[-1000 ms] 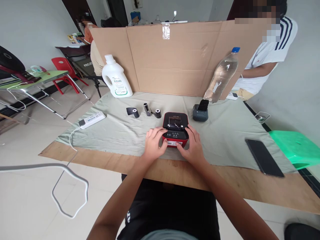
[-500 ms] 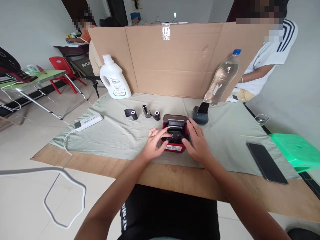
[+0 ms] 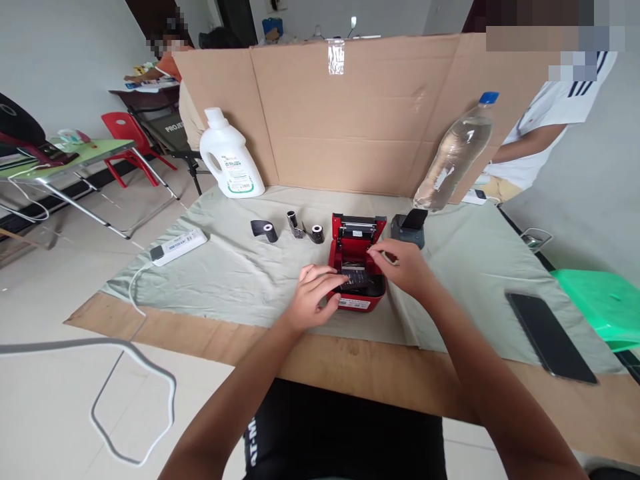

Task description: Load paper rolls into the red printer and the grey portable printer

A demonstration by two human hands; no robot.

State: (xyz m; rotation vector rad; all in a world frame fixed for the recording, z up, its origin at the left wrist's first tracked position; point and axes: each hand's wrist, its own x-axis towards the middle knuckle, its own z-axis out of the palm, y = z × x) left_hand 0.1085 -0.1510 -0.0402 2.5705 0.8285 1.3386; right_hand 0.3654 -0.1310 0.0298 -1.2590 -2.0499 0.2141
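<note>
In front of me stands a small red label printer [image 3: 357, 305], its lid [image 3: 357, 230] raised at the back. A dark roll or strip with pale print [image 3: 354, 279] lies inside the body. My left hand [image 3: 313, 297] is at the printer's left side, fingers stretched over the near left rim and touching the dark piece. At the right side, beside the lid's hinge area, my right hand [image 3: 403, 263] has its thumb and forefinger pinched together. What they hold, if anything, I cannot make out.
Behind the printer lie black ribbon rolls [image 3: 317, 233] and a dark grey device [image 3: 409, 230]. A white jug [image 3: 233, 157] and a water bottle [image 3: 455, 160] lean by the cardboard screen [image 3: 345, 120]. Left is a power strip [image 3: 179, 247]; right, a phone [image 3: 550, 337]. A person [image 3: 540, 147] stands behind.
The printer's lid has swung up and back, showing the red inside. My right hand has risen from the right rim and its spread fingers have closed into a pinch. My left hand stays nearly in place.
</note>
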